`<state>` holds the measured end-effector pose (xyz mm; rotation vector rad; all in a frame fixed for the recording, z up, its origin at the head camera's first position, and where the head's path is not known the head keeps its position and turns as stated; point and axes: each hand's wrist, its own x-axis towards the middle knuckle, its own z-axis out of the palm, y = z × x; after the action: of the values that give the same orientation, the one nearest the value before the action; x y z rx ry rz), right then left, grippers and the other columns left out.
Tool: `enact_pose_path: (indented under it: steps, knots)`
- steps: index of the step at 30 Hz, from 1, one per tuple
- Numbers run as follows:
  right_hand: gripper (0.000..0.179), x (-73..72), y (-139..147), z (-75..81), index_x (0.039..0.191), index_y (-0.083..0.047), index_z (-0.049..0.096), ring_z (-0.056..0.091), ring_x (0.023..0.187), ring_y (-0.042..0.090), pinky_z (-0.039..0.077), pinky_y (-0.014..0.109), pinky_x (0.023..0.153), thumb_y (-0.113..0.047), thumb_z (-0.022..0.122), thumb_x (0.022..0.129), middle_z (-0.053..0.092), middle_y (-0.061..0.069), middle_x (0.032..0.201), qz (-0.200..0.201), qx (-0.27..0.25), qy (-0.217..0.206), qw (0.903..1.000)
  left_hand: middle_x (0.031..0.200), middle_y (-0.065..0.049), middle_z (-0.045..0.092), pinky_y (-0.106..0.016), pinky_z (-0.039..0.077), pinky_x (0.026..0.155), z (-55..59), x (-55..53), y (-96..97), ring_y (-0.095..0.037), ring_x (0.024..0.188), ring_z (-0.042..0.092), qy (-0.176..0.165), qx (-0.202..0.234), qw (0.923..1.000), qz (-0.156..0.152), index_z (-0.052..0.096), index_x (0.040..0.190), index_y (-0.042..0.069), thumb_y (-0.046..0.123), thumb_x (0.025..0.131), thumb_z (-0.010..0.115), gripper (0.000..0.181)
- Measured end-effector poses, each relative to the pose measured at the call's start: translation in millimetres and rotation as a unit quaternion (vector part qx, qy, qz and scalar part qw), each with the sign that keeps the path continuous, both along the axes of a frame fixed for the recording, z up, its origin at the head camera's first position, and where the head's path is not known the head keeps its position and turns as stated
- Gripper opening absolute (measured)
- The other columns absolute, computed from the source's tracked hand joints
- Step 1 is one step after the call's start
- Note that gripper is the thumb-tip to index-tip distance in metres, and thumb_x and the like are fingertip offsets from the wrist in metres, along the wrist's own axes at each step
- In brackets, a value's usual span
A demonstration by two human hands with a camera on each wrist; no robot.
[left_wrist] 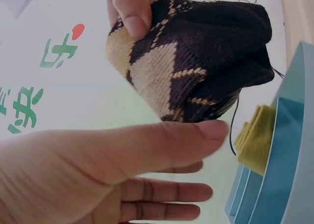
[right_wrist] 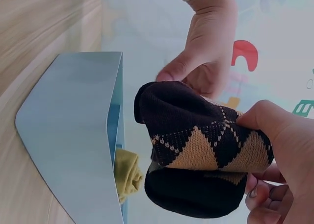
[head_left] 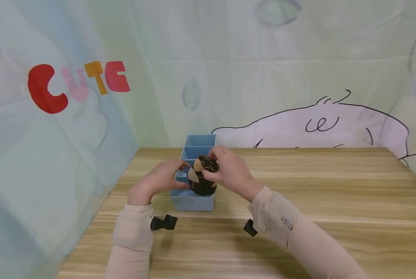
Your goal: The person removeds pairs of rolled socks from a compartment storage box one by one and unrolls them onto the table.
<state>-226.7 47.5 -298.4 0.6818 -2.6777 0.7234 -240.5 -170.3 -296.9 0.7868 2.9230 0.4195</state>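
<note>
A folded black sock (head_left: 203,186) with tan argyle diamonds is held above a blue divided box (head_left: 194,203). My right hand (head_left: 233,170) pinches one end of it between thumb and fingers, as the right wrist view shows at the sock's patterned end (right_wrist: 201,150). On the other side is my left hand (head_left: 160,180); in the left wrist view its straight thumb (left_wrist: 162,143) lies along the sock's lower edge, apparently touching it. The other left fingers extend straight below. A folded mustard-yellow cloth (left_wrist: 257,140) sticks up from a compartment of the box.
The box stands lengthwise on a wood-grain table (head_left: 298,201), its far end near the back curtain (head_left: 263,77). Dividers split it into several compartments. Black camera mounts (head_left: 164,222) sit at both wrists.
</note>
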Motion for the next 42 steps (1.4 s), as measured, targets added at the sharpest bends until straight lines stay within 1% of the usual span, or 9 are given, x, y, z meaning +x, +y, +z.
enact_pose_path:
  steps: [7, 10, 14, 20, 24, 29, 36, 39, 42]
  knots:
    - [0.037, 4.2, 15.9, -2.3, 0.106, -0.009, 0.06, 0.059, 0.079, 0.015, 0.051, 0.029, 0.066, -0.036, 0.071, 0.081, 0.062, 0.004, 0.101, -0.044, -0.006, -0.028, 0.9986, 0.114, -0.016, 0.065, -0.046, 0.049, 0.092, 3.8, 2.2, 9.3, -0.033, 0.106, 0.06, 0.058, 0.013, 0.9982, -0.007, 0.058, 0.12, 0.0, 0.022, 0.084, 0.073, 0.045]
    - [0.038, 4.8, 22.2, -6.2, 0.105, -0.009, 0.059, 0.059, 0.077, 0.015, 0.05, 0.027, 0.064, -0.037, 0.071, 0.081, 0.062, 0.003, 0.099, -0.06, -0.006, -0.042, 0.9973, 0.113, -0.015, 0.065, -0.045, 0.049, 0.093, 3.6, 1.8, 14.1, -0.031, 0.105, 0.061, 0.07, 0.021, 0.9972, -0.016, 0.06, 0.118, 0.0, 0.022, 0.084, 0.073, 0.043]
    - [0.038, 4.3, 30.8, -12.8, 0.104, -0.009, 0.059, 0.058, 0.075, 0.015, 0.049, 0.027, 0.062, -0.038, 0.07, 0.081, 0.063, 0.003, 0.097, -0.078, -0.004, -0.052, 0.9956, 0.111, -0.015, 0.066, -0.044, 0.049, 0.093, 1.6, 1.9, 22.7, -0.03, 0.104, 0.061, 0.086, 0.026, 0.9951, -0.039, 0.061, 0.115, 0.0, 0.02, 0.084, 0.074, 0.04]
    - [0.038, 4.7, 41.3, -22.5, 0.101, -0.008, 0.06, 0.058, 0.077, 0.015, 0.048, 0.026, 0.062, -0.04, 0.069, 0.081, 0.062, 0.004, 0.095, -0.095, 0.006, -0.063, 0.9934, 0.108, -0.013, 0.066, -0.044, 0.048, 0.093, -5.2, 1.3, 39.6, -0.03, 0.104, 0.059, 0.104, 0.035, 0.9909, -0.079, 0.062, 0.112, 0.001, 0.021, 0.083, 0.075, 0.038]
    - [0.039, 5.7, 46.2, -28.4, 0.1, -0.007, 0.061, 0.058, 0.076, 0.015, 0.048, 0.026, 0.061, -0.039, 0.07, 0.081, 0.062, 0.005, 0.095, -0.103, 0.008, -0.068, 0.9923, 0.108, -0.011, 0.066, -0.043, 0.047, 0.094, -10.5, 1.1, 50.8, -0.028, 0.105, 0.058, 0.102, 0.033, 0.9903, -0.088, 0.062, 0.112, 0.002, 0.021, 0.082, 0.075, 0.038]
    - [0.038, 5.7, 53.3, -35.7, 0.099, -0.006, 0.061, 0.057, 0.074, 0.015, 0.047, 0.025, 0.059, -0.038, 0.071, 0.08, 0.062, 0.007, 0.095, -0.111, 0.006, -0.082, 0.9905, 0.108, -0.009, 0.066, -0.04, 0.048, 0.094, -18.0, 2.9, 65.0, -0.026, 0.104, 0.059, 0.113, 0.007, 0.9897, -0.088, 0.063, 0.11, 0.005, 0.024, 0.082, 0.076, 0.037]
    - [0.04, 3.2, 64.8, -43.6, 0.1, -0.006, 0.061, 0.056, 0.069, 0.015, 0.044, 0.024, 0.053, -0.039, 0.071, 0.081, 0.063, 0.007, 0.097, -0.132, 0.021, -0.111, 0.9848, 0.102, -0.006, 0.064, -0.039, 0.048, 0.092, -28.7, 8.6, 84.1, -0.025, 0.1, 0.06, 0.169, -0.006, 0.9802, -0.103, 0.066, 0.103, 0.008, 0.027, 0.08, 0.078, 0.033]
    - [0.04, 2.2, 68.7, -46.4, 0.1, -0.006, 0.061, 0.056, 0.067, 0.014, 0.045, 0.024, 0.053, -0.04, 0.07, 0.081, 0.064, 0.008, 0.097, -0.136, 0.03, -0.115, 0.9836, 0.101, -0.006, 0.064, -0.038, 0.049, 0.09, -34.5, 10.6, 91.6, -0.025, 0.099, 0.06, 0.188, -0.011, 0.9772, -0.097, 0.067, 0.102, 0.009, 0.029, 0.079, 0.078, 0.032]
    - [0.04, 1.7, 72.3, -49.7, 0.099, -0.005, 0.061, 0.056, 0.067, 0.015, 0.045, 0.025, 0.054, -0.039, 0.07, 0.082, 0.064, 0.009, 0.095, -0.136, 0.033, -0.119, 0.983, 0.101, -0.006, 0.065, -0.038, 0.049, 0.089, -41.2, 12.3, 99.6, -0.025, 0.099, 0.06, 0.194, -0.015, 0.9773, -0.084, 0.067, 0.102, 0.008, 0.029, 0.079, 0.079, 0.033]
